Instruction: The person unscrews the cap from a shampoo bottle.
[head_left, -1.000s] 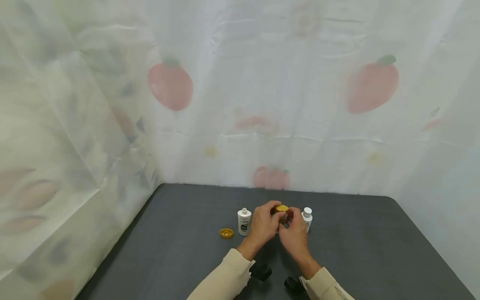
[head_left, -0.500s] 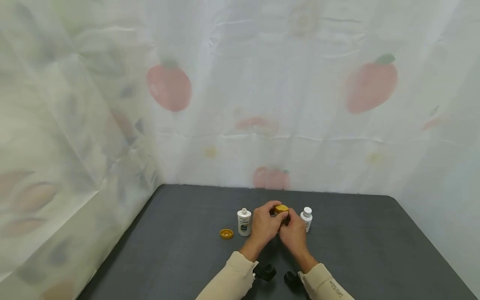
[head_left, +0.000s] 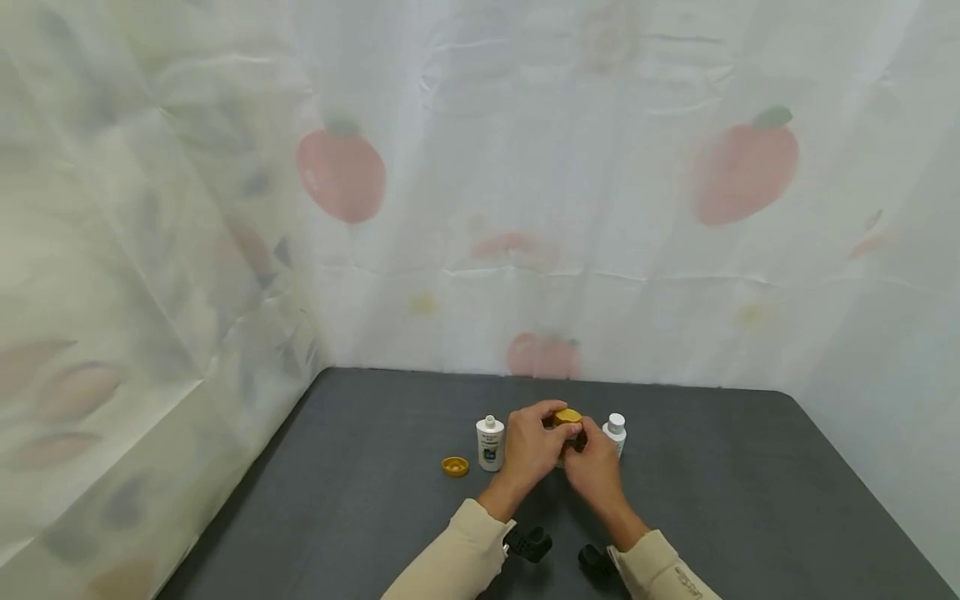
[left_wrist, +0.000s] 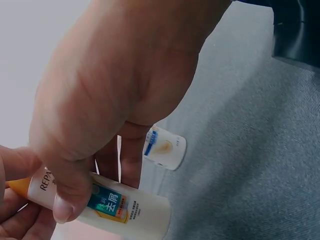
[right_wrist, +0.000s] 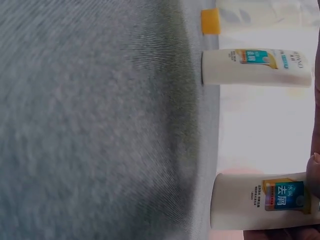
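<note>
We hold one bottle with both hands.
Our left hand [head_left: 534, 448] and right hand [head_left: 594, 468] curl fingers around the yellow-capped bottle [head_left: 567, 418], mid-counter [head_left: 360, 517], between two white bottles [head_left: 490, 443].

Soft, even, bright light fills the head view, with only faint shadows on the dark grey fabric counter [head_left: 375, 517]. Edges bow slightly. In the left wrist view the left hand [left_wrist: 115, 95] is close and blurred; the right wrist view is soft-focused.
</note>
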